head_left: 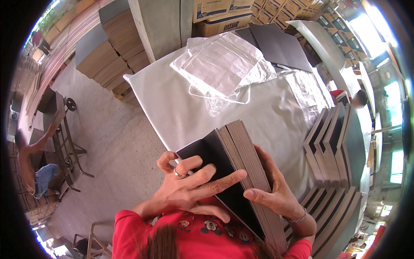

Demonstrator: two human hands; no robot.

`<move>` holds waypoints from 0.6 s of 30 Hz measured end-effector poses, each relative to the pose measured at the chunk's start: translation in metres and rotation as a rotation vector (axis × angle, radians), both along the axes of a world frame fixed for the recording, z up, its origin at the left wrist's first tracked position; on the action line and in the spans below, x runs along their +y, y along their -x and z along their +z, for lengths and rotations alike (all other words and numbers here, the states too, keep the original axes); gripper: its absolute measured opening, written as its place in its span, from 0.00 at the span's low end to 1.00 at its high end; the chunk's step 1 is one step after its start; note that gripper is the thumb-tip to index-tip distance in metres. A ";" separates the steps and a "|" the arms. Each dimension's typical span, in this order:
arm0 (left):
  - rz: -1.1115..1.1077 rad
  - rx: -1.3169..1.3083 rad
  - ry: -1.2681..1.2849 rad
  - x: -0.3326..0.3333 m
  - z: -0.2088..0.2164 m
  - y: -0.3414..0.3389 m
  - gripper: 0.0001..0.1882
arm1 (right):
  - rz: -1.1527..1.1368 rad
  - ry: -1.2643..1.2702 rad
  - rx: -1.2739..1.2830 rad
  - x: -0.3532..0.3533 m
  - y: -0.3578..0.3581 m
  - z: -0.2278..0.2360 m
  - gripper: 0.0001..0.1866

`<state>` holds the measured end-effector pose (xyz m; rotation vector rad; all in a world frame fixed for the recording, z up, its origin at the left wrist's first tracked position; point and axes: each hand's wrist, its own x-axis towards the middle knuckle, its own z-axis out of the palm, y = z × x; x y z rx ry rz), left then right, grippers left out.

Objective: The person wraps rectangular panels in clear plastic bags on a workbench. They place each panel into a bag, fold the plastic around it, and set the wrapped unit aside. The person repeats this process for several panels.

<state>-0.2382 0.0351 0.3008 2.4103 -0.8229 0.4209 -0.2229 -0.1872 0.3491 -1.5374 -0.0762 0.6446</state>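
Right in the middle, a thick stack of black-faced boards [241, 172] stands on edge against the person's red-sleeved chest, tilted, brown cut edges fanned upward, its far end resting on the grey table sheet [172, 108]. The left hand [189, 185] lies flat across the black face, ringed fingers [215, 183] spread apart and pressing, index stretched toward the board edges; the right hand [276, 190] cups the far side, fingers together and wrapped round the back, thumb hooked over the edge, so the stack is pinched between both palms. By the look of it, this is the squaring or counting step, the boards being held together and leafed at the edge; the next move calls for a firm two-handed squeeze so no board slips out of the fan. Beyond the stack, a heap of clear plastic bags [224, 64] lies crumpled on the table, with one loose dark sheet [280, 45] behind it. To the right, finished bundles of boards [336, 138] lean in rows, black faces and brown edges alike. At the top stand brown cartons [222, 15] with dark printed labels, more stacked toward the right corner. On the left, tall piles of brown board [116, 47] sit on the concrete floor, and a seated person [32, 168] works beside a metal frame
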 end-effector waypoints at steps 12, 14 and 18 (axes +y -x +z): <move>0.029 -0.083 0.141 0.002 -0.011 0.003 0.45 | -0.012 0.002 0.037 -0.001 0.000 -0.001 0.49; 0.017 -0.087 0.127 0.003 -0.010 0.002 0.45 | -0.023 0.000 0.057 0.001 0.000 0.002 0.49; 0.015 -0.095 0.106 0.003 -0.011 0.001 0.44 | -0.018 0.006 0.057 0.001 -0.001 0.003 0.49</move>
